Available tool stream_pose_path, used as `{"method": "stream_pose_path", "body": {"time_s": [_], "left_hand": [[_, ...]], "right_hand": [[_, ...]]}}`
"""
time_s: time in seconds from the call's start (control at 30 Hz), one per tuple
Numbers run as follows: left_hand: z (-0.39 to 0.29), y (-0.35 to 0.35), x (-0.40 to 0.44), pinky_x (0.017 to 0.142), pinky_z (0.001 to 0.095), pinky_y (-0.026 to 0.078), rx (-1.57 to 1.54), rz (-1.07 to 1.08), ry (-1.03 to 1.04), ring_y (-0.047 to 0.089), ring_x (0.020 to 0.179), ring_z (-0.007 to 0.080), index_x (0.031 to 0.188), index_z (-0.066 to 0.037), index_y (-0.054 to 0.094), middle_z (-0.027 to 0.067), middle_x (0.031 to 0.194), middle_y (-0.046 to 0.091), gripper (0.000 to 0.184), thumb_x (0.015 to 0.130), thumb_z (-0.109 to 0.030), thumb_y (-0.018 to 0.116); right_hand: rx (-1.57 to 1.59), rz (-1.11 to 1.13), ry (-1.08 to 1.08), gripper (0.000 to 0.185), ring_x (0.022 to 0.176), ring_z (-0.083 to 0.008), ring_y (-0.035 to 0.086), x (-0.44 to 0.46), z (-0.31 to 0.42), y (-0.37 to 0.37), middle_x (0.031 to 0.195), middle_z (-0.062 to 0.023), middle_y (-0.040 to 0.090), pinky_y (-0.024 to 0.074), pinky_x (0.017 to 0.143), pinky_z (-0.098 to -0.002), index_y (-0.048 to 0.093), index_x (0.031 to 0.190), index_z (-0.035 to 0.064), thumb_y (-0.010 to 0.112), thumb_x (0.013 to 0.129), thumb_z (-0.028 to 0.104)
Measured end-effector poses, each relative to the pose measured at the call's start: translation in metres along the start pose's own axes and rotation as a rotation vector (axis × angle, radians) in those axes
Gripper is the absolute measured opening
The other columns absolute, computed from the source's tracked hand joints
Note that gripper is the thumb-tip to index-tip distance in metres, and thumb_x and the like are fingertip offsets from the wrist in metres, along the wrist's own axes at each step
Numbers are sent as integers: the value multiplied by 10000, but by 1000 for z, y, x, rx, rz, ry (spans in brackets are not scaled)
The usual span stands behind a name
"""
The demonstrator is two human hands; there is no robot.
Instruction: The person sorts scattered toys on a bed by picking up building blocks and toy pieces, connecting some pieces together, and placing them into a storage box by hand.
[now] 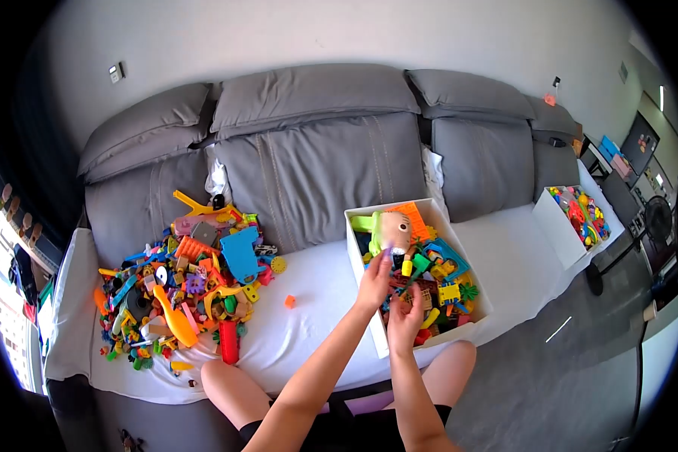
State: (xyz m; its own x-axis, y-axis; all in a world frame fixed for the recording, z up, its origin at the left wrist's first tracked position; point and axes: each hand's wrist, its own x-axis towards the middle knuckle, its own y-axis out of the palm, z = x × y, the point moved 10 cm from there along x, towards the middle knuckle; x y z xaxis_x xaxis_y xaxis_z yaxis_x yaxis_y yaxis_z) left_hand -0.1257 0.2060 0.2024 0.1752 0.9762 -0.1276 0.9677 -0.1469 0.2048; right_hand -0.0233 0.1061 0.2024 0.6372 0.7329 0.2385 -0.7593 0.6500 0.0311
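Both hands are over a white box (477,310) full of mixed toys on the sofa. My left hand (374,282) is closed, its fingertips at the lower edge of a round beige toy (395,230) with an eye on it; what it grips is not clear. Just right of and below it, my right hand (404,316) has its fingers curled together, and anything in them is too small to name. A small yellow piece (407,268) shows by the fingertips. Around the hands lie a lime-green toy (365,224), an orange crate-like piece (414,215) and yellow blocks (450,293).
A large toy pile (188,286) covers the left of the white-sheeted seat, with an orange bowling pin (175,316) on it. One orange block (290,301) lies on the sheet (301,339). Another toy-filled white box (561,226) stands far right, near a black fan (658,218).
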Motion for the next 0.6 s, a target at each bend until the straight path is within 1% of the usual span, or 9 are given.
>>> {"method": "stream_pose_path", "body": {"time_s": [0.03,0.07,0.13,0.2,0.27,0.33,0.43,0.47,0.6], "left_hand": [[14,20,11,586,243,498,-148,99,17,575,777,104,1289,-59,427,117,1177,523,414,945,-289,428],[-6,21,6,714,254,496,175,85,217,568,882,115,1276,-61,449,118,1187,513,392,950,-277,419],[-20,16,2,762,256,475,421,-1,591,572,887,123,1227,-50,496,111,1155,530,366,953,-277,414],[7,-13,4,783,267,471,270,-22,317,580,909,144,1164,-34,541,107,1096,565,335,953,-262,416],[21,-61,-5,716,257,478,75,-207,359,582,823,151,1096,-37,574,88,977,604,276,943,-227,445],[54,-119,-12,699,271,482,134,-342,252,580,816,148,1071,-41,589,84,968,603,237,933,-179,454],[74,-203,-29,672,310,488,554,-522,292,595,779,219,996,-40,611,128,977,591,174,846,-69,527],[83,-227,-34,722,349,480,509,-549,195,581,858,272,1016,-37,595,141,990,588,220,805,-24,534],[92,-287,-22,838,411,447,903,-539,214,480,1060,363,1229,-54,432,180,1187,483,490,755,-39,558]], "right_hand": [[-106,-1,-42,541,781,-157,587,0,5,-7,1249,-165,377,479,587,-217,341,1290,8,559,799,-51],[-149,-35,-117,553,791,-161,590,-1,14,-12,1265,-165,366,479,589,-212,333,1298,14,551,796,-64],[-234,-89,-259,578,810,-169,595,-10,38,-10,1298,-166,345,478,595,-202,318,1312,27,534,789,-90],[-57,6,-324,541,821,-168,586,-24,46,11,1295,-159,368,483,556,-191,367,1274,37,508,774,-115],[-80,157,-333,451,828,-171,585,-41,33,44,1233,-144,432,488,538,-196,437,1209,35,503,782,-96],[-163,340,-236,340,778,-146,591,-52,10,85,1074,-96,545,498,549,-216,524,1094,36,517,775,-81],[-287,604,-112,297,751,-190,617,-78,-52,151,1052,-114,573,511,558,-260,557,1053,29,568,759,-13],[-363,690,-138,287,806,-231,617,-87,-70,172,1070,-124,569,519,615,-300,568,1046,25,569,758,23],[-380,802,-206,415,1041,-329,520,-92,-111,253,1174,-182,509,453,850,-372,515,1150,35,579,742,66]]}}
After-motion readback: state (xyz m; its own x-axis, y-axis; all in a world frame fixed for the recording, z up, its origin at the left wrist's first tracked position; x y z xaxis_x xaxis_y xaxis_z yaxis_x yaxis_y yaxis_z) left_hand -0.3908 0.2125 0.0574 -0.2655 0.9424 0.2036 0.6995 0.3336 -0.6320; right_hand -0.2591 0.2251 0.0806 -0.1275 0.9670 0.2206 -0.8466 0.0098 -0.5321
